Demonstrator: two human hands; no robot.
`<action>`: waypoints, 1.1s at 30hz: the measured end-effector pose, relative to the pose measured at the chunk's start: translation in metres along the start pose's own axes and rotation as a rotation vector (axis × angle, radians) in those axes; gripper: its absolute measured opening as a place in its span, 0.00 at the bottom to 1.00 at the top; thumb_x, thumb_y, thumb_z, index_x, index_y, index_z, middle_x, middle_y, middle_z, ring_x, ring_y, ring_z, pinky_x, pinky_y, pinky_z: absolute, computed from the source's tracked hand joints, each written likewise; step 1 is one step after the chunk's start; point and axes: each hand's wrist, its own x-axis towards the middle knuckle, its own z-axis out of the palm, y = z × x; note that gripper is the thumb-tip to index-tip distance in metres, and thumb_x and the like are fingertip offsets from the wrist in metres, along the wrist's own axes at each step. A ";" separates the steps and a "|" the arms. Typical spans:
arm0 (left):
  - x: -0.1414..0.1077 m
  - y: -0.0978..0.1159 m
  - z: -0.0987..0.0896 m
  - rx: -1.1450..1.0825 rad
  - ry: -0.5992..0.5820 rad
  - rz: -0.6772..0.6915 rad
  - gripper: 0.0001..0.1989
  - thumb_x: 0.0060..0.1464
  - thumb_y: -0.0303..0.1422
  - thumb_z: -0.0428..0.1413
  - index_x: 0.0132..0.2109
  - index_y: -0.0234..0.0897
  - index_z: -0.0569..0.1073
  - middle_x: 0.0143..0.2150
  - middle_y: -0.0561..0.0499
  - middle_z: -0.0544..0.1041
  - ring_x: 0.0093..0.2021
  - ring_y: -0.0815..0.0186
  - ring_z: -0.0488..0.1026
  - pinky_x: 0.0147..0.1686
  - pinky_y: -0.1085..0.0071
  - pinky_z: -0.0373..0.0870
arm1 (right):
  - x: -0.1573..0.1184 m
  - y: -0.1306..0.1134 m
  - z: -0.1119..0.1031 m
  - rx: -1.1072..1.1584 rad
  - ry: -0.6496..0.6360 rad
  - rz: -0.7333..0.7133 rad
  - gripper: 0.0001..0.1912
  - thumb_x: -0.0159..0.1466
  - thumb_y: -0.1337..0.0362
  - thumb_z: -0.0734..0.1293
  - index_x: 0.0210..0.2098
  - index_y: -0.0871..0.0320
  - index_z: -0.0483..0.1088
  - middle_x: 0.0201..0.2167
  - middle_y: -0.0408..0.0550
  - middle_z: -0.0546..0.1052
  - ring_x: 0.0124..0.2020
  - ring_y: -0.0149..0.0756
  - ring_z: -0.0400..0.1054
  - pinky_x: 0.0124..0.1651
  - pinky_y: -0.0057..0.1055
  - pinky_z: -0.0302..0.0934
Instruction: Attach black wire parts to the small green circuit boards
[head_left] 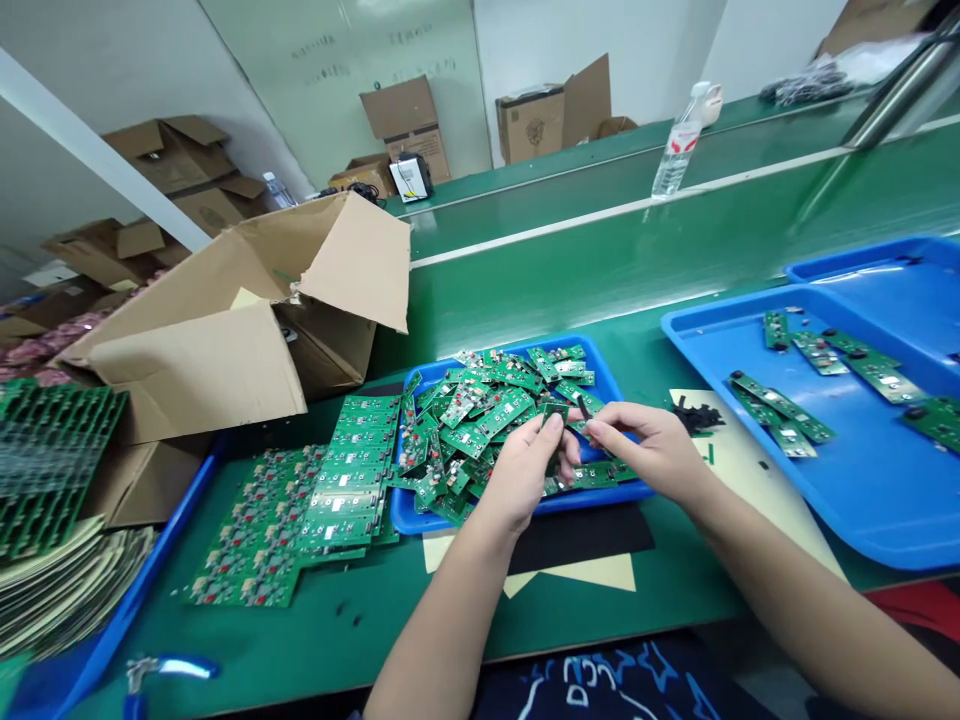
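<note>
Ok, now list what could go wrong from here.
The small black piece pinched in the right hand could slip and get lost among the loose boards.

Those boards lie jumbled over one another in the blue tray, so parts might scratch or snag.

The plastic bottle stands upright beyond; if knocked, it might leak.

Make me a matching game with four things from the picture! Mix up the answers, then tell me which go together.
Things:
1. right bottle
2. pliers
3. black bits
4. right hand

Places, colours and states:
A. in a small pile on pale paper
B. pinching a thin black strip
C. blue-handled, down in the bottom left corner
D. standing up, see-through, with red on its label

Right pairs: 1-D, 2-C, 3-A, 4-B
</note>
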 end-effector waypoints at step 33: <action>0.001 -0.009 0.002 -0.009 -0.056 -0.070 0.21 0.53 0.36 0.49 0.52 0.31 0.70 0.22 0.55 0.66 0.20 0.73 0.65 0.17 0.77 0.67 | -0.001 0.011 -0.003 -0.479 -0.040 -0.475 0.15 0.64 0.67 0.59 0.22 0.56 0.68 0.19 0.47 0.71 0.24 0.32 0.64 0.30 0.29 0.61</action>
